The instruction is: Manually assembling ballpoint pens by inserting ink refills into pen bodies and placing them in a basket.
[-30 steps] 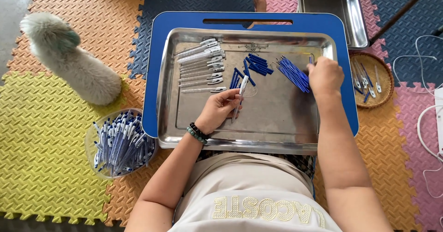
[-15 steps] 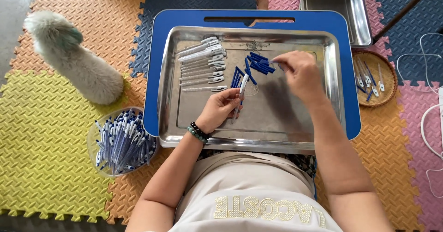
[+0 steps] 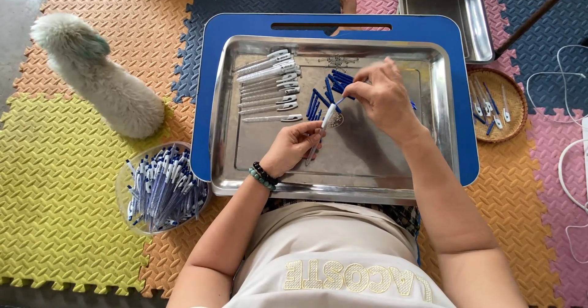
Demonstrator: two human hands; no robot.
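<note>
Both forearms are bare, with no sleeves reaching the wrists. The left hand (image 3: pixel 293 145) has a bracelet (image 3: pixel 263 176) of dark and pale green beads around its wrist. The right hand (image 3: pixel 381 96) wears nothing. The torso is covered by a beige top (image 3: pixel 318 247) with pale raised lettering across it.

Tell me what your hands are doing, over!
Left hand grips white pen barrel over steel tray. Right hand pinches blue part at its tip. Nothing blocking.
</note>
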